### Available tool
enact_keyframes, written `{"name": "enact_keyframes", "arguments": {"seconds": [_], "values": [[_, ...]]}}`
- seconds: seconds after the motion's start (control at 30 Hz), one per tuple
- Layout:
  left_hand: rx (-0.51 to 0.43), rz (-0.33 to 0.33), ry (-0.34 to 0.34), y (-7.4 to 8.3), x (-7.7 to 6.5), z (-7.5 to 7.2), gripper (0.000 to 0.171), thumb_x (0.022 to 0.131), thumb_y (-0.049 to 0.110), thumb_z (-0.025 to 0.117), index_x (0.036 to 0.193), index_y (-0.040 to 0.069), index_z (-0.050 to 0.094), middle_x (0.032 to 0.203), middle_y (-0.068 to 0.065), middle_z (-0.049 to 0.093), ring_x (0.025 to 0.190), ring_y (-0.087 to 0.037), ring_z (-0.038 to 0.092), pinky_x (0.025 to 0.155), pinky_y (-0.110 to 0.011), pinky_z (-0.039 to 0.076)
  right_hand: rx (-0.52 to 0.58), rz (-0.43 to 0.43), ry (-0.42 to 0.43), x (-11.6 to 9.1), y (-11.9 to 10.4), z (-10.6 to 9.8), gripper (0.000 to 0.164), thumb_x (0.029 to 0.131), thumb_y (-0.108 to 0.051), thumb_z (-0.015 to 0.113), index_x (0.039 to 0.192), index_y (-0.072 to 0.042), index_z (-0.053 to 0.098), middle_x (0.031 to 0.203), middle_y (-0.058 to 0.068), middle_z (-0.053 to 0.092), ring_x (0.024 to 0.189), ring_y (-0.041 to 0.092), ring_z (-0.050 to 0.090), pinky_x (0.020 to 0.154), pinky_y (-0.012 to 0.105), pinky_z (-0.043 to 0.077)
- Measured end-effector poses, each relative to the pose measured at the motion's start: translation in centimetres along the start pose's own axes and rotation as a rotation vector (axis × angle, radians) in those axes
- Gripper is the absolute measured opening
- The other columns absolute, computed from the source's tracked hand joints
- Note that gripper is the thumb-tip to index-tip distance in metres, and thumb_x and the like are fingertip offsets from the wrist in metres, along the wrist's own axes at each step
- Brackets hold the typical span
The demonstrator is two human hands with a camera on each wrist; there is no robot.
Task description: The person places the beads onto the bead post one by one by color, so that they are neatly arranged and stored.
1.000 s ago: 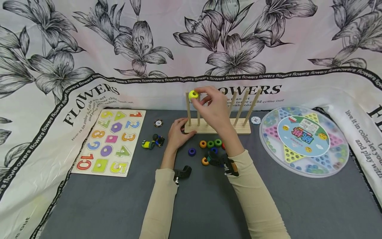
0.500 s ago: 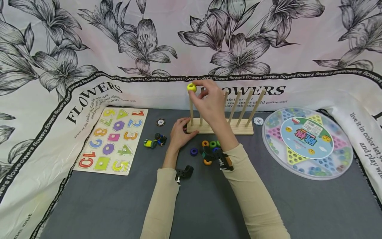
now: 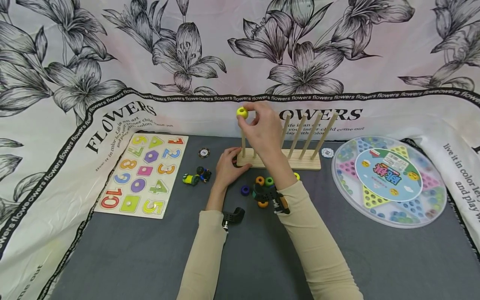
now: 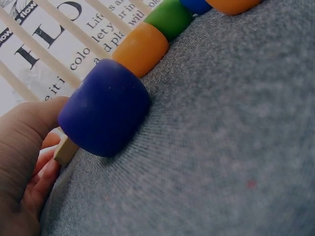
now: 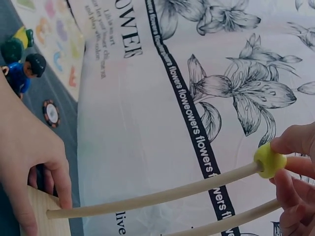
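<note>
My right hand pinches a yellow bead between thumb and fingertips. The bead sits right at the top of the leftmost peg of a wooden peg stand; in the right wrist view the tip of that peg meets the bead's hole. My left hand grips the left end of the stand's base, thumb in front and fingers behind. Close by the left thumb, in the left wrist view, lies a dark blue bead, with an orange bead and a green bead beyond it.
More loose beads lie in front of the stand, partly hidden by the right wrist. On the left are a number puzzle board, toy figures and a poker chip. A white chip and a round game board stand right.
My right hand has moved the yellow bead slightly up and left, from beside the leftmost peg to its top. The left hand keeps its grip on the base.
</note>
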State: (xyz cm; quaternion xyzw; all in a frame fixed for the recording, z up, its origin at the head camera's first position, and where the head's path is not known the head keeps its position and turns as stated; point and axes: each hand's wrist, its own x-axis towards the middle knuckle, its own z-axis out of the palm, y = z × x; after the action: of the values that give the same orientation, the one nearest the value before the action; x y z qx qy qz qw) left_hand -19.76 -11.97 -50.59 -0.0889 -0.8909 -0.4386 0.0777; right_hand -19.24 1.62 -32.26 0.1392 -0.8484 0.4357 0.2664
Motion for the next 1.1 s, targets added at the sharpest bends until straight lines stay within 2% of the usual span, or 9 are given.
{"name": "enact_keyframes", "arguments": {"seconds": [0.1, 0.23, 0.37, 0.5, 0.63, 0.8, 0.97, 1.1], "values": [[-0.002, 0.006, 0.004, 0.0, 0.0, 0.1, 0.064, 0.082, 0.029, 0.082, 0.136, 0.003, 0.060, 0.135, -0.013, 0.052, 0.117, -0.029, 0.053, 0.092, -0.037, 0.054, 0.011, -0.024, 0.016, -0.1, 0.2, -0.1, 0.022, 0.088, -0.014, 0.073, 0.107, -0.002, 0.075, 0.100, 0.013, 0.070, 0.059, 0.021, 0.057, 0.056, 0.034, 0.044], [-0.015, -0.010, -0.003, 0.0, 0.1, 0.2, 0.065, 0.082, 0.029, 0.082, 0.137, 0.004, 0.059, 0.136, -0.013, 0.051, 0.119, -0.029, 0.052, 0.094, -0.037, 0.053, 0.079, -0.066, 0.044, -0.2, 0.5, -0.7, 0.021, 0.088, -0.011, 0.073, 0.105, 0.000, 0.074, 0.099, 0.014, 0.070, 0.060, 0.022, 0.061, 0.057, 0.033, 0.046], [-0.028, -0.020, -0.012, -0.1, 0.1, 0.2, 0.066, 0.082, 0.028, 0.082, 0.138, 0.005, 0.058, 0.137, -0.013, 0.051, 0.120, -0.029, 0.051, 0.095, -0.036, 0.053, 0.166, -0.091, 0.046, -0.6, 0.7, -1.8, 0.018, 0.088, -0.009, 0.071, 0.104, 0.000, 0.074, 0.099, 0.014, 0.071, 0.065, 0.022, 0.066, 0.057, 0.033, 0.051], [-0.018, -0.012, -0.006, 0.0, 0.1, 0.0, 0.066, 0.082, 0.028, 0.082, 0.139, 0.005, 0.057, 0.137, -0.014, 0.050, 0.120, -0.029, 0.051, 0.094, -0.036, 0.053, 0.200, -0.088, 0.023, -1.4, 1.5, -3.1, 0.016, 0.089, -0.007, 0.071, 0.103, 0.001, 0.074, 0.096, 0.014, 0.071, 0.070, 0.022, 0.067, 0.059, 0.035, 0.053], [-0.006, -0.019, -0.010, 0.1, 0.2, -0.1, 0.067, 0.082, 0.028, 0.082, 0.139, 0.005, 0.057, 0.139, -0.013, 0.050, 0.121, -0.029, 0.051, 0.095, -0.035, 0.052, 0.192, -0.023, -0.020, -2.8, 2.9, -4.4, 0.016, 0.089, -0.005, 0.071, 0.103, 0.001, 0.073, 0.096, 0.014, 0.071, 0.075, 0.023, 0.068, 0.061, 0.030, 0.053], [-0.004, -0.029, -0.019, 0.2, 0.1, -0.1, 0.067, 0.082, 0.028, 0.082, 0.139, 0.005, 0.056, 0.139, -0.013, 0.049, 0.122, -0.028, 0.050, 0.095, -0.035, 0.052, 0.142, 0.103, -0.076, -5.1, 5.5, -5.7, 0.017, 0.089, -0.007, 0.071, 0.104, -0.001, 0.073, 0.098, 0.012, 0.072, 0.080, 0.022, 0.068, 0.066, 0.030, 0.053], [-0.007, -0.043, -0.026, 0.3, 0.0, -0.1, 0.067, 0.082, 0.027, 0.082, 0.140, 0.005, 0.056, 0.140, -0.013, 0.049, 0.123, -0.029, 0.050, 0.096, -0.036, 0.052, 0.087, 0.213, -0.115, -7.5, 8.6, -6.4, 0.017, 0.089, -0.008, 0.071, 0.104, -0.001, 0.073, 0.099, 0.012, 0.072, 0.081, 0.023, 0.067, 0.064, 0.017, 0.048], [-0.009, -0.049, -0.028, 0.3, 0.0, 0.0, 0.066, 0.082, 0.027, 0.082, 0.140, 0.006, 0.056, 0.140, -0.013, 0.048, 0.123, -0.029, 0.050, 0.096, -0.036, 0.051, 0.070, 0.246, -0.133, -9.0, 10.8, -6.7, 0.018, 0.088, -0.006, 0.071, 0.104, 0.002, 0.073, 0.099, 0.016, 0.073, 0.082, 0.029, 0.069, 0.062, 0.010, 0.046]]}}
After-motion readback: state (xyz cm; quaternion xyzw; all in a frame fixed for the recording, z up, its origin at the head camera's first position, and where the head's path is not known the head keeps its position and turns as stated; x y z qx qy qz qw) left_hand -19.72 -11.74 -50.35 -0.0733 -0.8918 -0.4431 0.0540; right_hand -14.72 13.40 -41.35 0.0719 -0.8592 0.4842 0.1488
